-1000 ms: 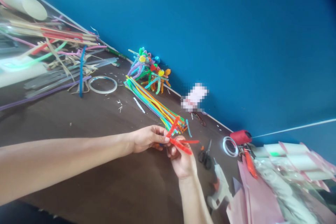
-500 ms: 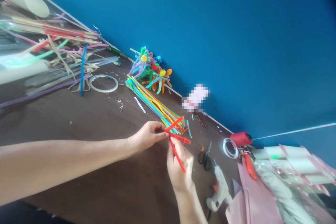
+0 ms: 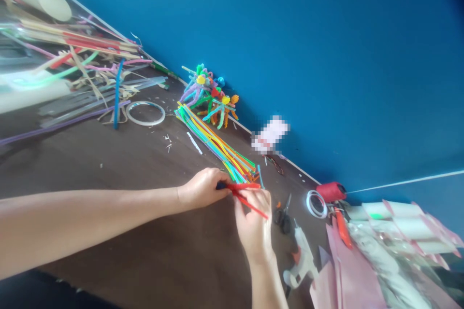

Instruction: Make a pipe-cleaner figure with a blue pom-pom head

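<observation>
Red pipe cleaners are held between both hands above the dark table. My left hand pinches them where they come together, and something dark blue shows between its fingers, too small to make out. Closed on the red strands from the right is my right hand, its fingertips partly hidden behind them. Two red ends stick out over the right hand. Just beyond the hands lies a bundle of multicoloured pipe cleaners. Several small bent pipe-cleaner figures stand behind that bundle, by the blue wall.
Black scissors and a white glue gun lie right of my right hand. A tape ring and a heap of sticks and strips are at left. Pink sheets and a red spool sit at right.
The red pipe cleaners have turned between my hands, and their upper end has swung down to the right. My right hand has shifted slightly right.
</observation>
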A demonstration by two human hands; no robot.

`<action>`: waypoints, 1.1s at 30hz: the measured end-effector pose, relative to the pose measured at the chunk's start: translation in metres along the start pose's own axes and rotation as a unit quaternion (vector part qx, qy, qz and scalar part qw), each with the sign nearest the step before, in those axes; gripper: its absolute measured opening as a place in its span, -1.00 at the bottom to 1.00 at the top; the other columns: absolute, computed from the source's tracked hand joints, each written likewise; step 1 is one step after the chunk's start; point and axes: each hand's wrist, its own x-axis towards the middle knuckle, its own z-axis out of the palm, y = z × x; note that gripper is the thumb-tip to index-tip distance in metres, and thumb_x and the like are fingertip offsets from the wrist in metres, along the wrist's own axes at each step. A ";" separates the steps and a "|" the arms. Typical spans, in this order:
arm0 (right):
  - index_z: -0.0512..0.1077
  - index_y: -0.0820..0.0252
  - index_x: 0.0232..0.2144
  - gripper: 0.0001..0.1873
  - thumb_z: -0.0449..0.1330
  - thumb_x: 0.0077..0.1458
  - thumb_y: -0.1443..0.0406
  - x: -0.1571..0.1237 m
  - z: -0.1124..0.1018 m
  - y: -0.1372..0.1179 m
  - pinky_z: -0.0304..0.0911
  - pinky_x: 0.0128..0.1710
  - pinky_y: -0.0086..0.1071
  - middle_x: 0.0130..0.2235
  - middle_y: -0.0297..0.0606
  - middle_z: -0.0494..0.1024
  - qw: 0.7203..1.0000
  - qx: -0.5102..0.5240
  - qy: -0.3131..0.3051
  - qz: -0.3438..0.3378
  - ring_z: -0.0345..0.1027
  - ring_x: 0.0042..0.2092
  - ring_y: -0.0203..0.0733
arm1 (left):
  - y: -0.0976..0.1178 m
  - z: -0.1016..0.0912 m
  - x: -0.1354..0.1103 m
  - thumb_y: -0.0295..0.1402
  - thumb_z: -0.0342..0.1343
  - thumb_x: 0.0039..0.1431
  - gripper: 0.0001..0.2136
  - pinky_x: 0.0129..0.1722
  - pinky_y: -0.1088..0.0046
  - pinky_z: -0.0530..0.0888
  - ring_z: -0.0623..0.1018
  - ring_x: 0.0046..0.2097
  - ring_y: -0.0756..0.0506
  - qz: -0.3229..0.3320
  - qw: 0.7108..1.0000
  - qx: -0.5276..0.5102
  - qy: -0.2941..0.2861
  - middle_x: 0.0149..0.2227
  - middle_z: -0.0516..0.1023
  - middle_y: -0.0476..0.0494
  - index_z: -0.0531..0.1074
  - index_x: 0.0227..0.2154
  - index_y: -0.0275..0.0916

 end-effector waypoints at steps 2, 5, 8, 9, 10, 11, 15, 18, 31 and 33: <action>0.43 0.19 -0.38 -0.88 0.09 0.01 0.34 0.001 0.001 0.006 0.18 -0.22 -0.26 -0.37 -0.20 0.44 0.998 0.051 -0.005 0.022 0.25 -0.26 -0.16 | -0.002 0.000 0.001 -0.37 0.05 -0.04 -0.88 -0.37 0.53 0.28 0.42 -0.37 -0.04 0.038 0.999 -0.024 -0.012 -0.44 0.48 -0.09 0.47 -0.45 -0.22; 0.44 0.22 -0.47 -0.87 0.11 -0.01 0.30 0.000 0.001 0.016 0.20 -0.31 -0.33 -0.46 -0.24 0.43 0.981 0.148 -0.077 0.102 0.27 -0.35 -0.19 | -0.006 -0.001 0.002 -0.39 0.06 -0.02 -0.88 -0.29 0.52 0.30 0.41 -0.31 -0.05 0.104 0.992 -0.063 -0.034 -0.41 0.49 -0.10 0.48 -0.42 -0.21; 0.44 0.27 -0.55 -0.84 0.17 -0.08 0.26 -0.001 0.001 0.023 0.17 -0.48 -0.45 -0.57 -0.33 0.41 0.919 0.284 -0.156 0.223 0.26 -0.48 -0.28 | -0.006 -0.003 0.005 -0.37 0.07 0.00 -0.88 -0.24 0.49 0.30 0.41 -0.28 -0.06 0.160 0.981 -0.095 -0.062 -0.41 0.49 -0.14 0.49 -0.43 -0.22; 0.43 0.28 -0.57 -0.83 0.20 -0.11 0.25 -0.001 0.001 0.025 0.15 -0.52 -0.48 -0.60 -0.35 0.39 0.889 0.335 -0.170 0.260 0.24 -0.52 -0.31 | -0.006 -0.005 0.005 -0.36 0.07 0.01 -0.88 -0.22 0.49 0.31 0.41 -0.28 -0.06 0.172 0.977 -0.108 -0.071 -0.41 0.49 -0.15 0.49 -0.44 -0.23; 0.41 0.28 -0.59 -0.83 0.22 -0.14 0.25 -0.001 0.001 0.026 0.13 -0.55 -0.50 -0.62 -0.38 0.37 0.856 0.389 -0.178 0.290 0.22 -0.55 -0.35 | -0.004 -0.006 0.005 -0.35 0.07 0.01 -0.87 -0.22 0.49 0.31 0.42 -0.28 -0.05 0.179 0.973 -0.123 -0.079 -0.41 0.50 -0.16 0.49 -0.44 -0.24; 0.40 0.27 -0.58 -0.84 0.24 -0.17 0.26 -0.002 0.002 0.027 0.13 -0.55 -0.52 -0.63 -0.40 0.36 0.821 0.443 -0.178 0.314 0.21 -0.56 -0.38 | -0.003 -0.006 0.006 -0.34 0.07 0.01 -0.86 -0.22 0.49 0.31 0.42 -0.28 -0.05 0.179 0.970 -0.140 -0.089 -0.41 0.50 -0.16 0.49 -0.45 -0.25; 0.36 0.22 -0.46 -0.77 0.27 -0.25 0.28 -0.002 0.008 0.024 0.11 -0.62 -0.57 -0.60 -0.43 0.38 0.693 0.596 -0.147 0.378 0.19 -0.62 -0.44 | -0.002 -0.006 0.004 -0.28 0.11 -0.03 -0.83 -0.25 0.50 0.33 0.43 -0.28 -0.05 0.122 0.958 -0.222 -0.136 -0.40 0.49 -0.15 0.49 -0.43 -0.28; 0.33 0.20 -0.47 -0.75 0.28 -0.27 0.28 -0.002 0.013 0.020 0.10 -0.68 -0.57 -0.62 -0.43 0.38 0.647 0.644 -0.152 0.380 0.17 -0.66 -0.44 | -0.002 -0.002 0.001 -0.24 0.16 -0.10 -0.78 -0.26 0.50 0.35 0.44 -0.30 -0.04 0.047 0.931 -0.317 -0.178 -0.40 0.50 -0.11 0.49 -0.44 -0.31; 0.27 0.15 -0.53 -0.82 0.20 -0.16 0.22 -0.001 0.026 0.014 0.05 -0.68 -0.53 -0.72 -0.53 0.25 0.616 0.683 -0.075 0.386 0.06 -0.71 -0.44 | -0.002 0.011 0.003 -0.35 0.27 -0.25 -0.80 -0.52 0.59 0.26 0.34 -0.51 0.09 -0.189 0.803 -0.560 -0.081 -0.57 0.40 0.04 0.42 -0.53 -0.32; 0.28 0.15 -0.51 -0.84 0.18 -0.11 0.22 -0.002 0.028 0.011 0.08 -0.67 -0.51 -0.70 -0.50 0.27 0.680 0.637 -0.029 0.362 0.10 -0.68 -0.42 | -0.001 0.012 0.003 -0.33 0.26 -0.25 -0.79 -0.54 0.59 0.24 0.32 -0.53 0.11 -0.211 0.790 -0.574 -0.052 -0.57 0.37 0.05 0.38 -0.55 -0.33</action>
